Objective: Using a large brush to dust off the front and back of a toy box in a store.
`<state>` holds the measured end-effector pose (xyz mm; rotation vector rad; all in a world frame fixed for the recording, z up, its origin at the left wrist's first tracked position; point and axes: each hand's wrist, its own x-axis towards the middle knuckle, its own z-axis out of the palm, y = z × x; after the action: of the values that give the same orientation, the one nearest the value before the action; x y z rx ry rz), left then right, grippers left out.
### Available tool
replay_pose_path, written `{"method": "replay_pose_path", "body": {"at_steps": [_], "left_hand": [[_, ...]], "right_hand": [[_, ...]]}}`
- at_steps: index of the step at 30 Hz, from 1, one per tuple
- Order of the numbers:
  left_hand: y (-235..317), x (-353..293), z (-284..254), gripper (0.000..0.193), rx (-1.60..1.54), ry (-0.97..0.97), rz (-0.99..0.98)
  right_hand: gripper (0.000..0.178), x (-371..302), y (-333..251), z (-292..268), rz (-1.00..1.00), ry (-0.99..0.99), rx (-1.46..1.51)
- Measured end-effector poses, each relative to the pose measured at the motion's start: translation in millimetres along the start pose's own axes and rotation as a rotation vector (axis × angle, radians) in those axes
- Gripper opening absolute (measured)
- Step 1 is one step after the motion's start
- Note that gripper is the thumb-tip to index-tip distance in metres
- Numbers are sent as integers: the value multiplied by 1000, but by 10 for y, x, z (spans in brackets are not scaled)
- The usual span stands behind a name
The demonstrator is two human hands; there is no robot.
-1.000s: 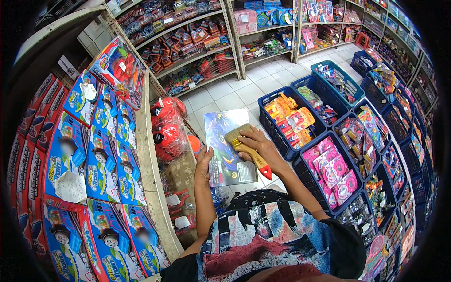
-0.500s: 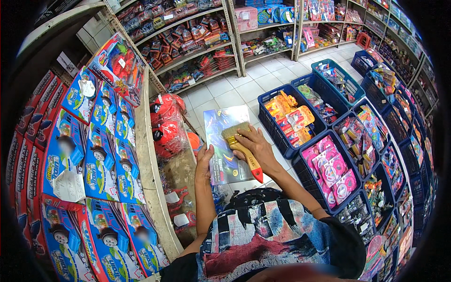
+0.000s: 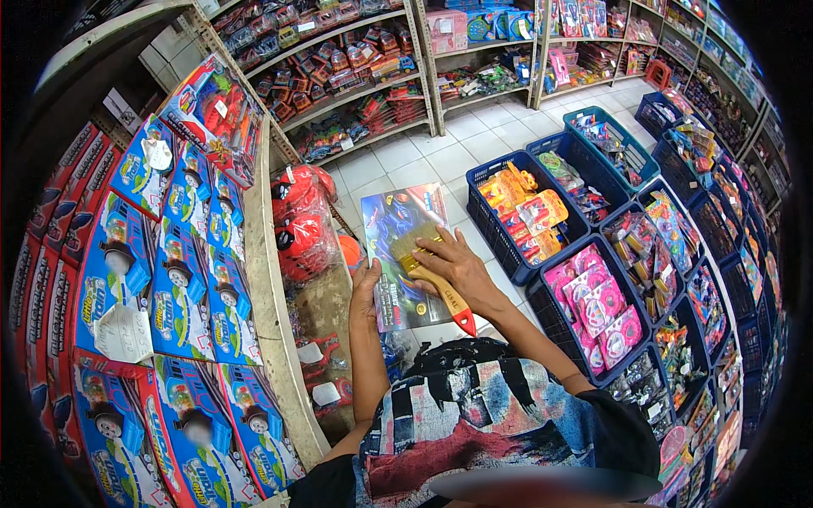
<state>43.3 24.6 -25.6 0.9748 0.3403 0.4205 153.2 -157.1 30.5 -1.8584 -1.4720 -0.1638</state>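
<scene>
Our left hand (image 3: 366,292) grips the toy pack (image 3: 405,254) by its left edge, held over the floor. Right hand (image 3: 457,267) presses a brush (image 3: 436,284) flat on it. Hard strokes could tip the pack into the crates (image 3: 517,254).

left hand (image 3: 366,292) holds a flat toy package (image 3: 403,254); right hand (image 3: 457,267) presses a paintbrush (image 3: 432,275) on it.

both forearms rise from the lower edge, bare below short sleeves, toward the flat toy package (image 3: 405,254). the left hand (image 3: 366,292) grips its left edge, thumb on top. the right hand (image 3: 457,267) lies across its face, fingers curled around a brush (image 3: 432,275).
</scene>
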Motion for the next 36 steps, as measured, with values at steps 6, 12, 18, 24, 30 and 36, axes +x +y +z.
{"method": "replay_pose_path", "body": {"at_steps": [6,12,18,24,30,36], "left_hand": [[-40,-1,51,43,-8,-22,8],[9,-15,-37,47,-43,-84,-68],[-39,-8,48,45,6,-6,0],[10,-26,96,46,-8,-21,-18],[11,-11,23,45,-104,-31,-43],[-96,22,-12,46,30,-35,-16]], "right_hand": [[46,22,25,-21,80,98,-60],[46,7,-68,-69,58,64,1],[45,-2,16,-54,94,96,-38],[44,-10,-29,-78,87,114,-20],[46,-42,-6,-16,29,14,33],[45,-5,20,-38,86,108,10]]}}
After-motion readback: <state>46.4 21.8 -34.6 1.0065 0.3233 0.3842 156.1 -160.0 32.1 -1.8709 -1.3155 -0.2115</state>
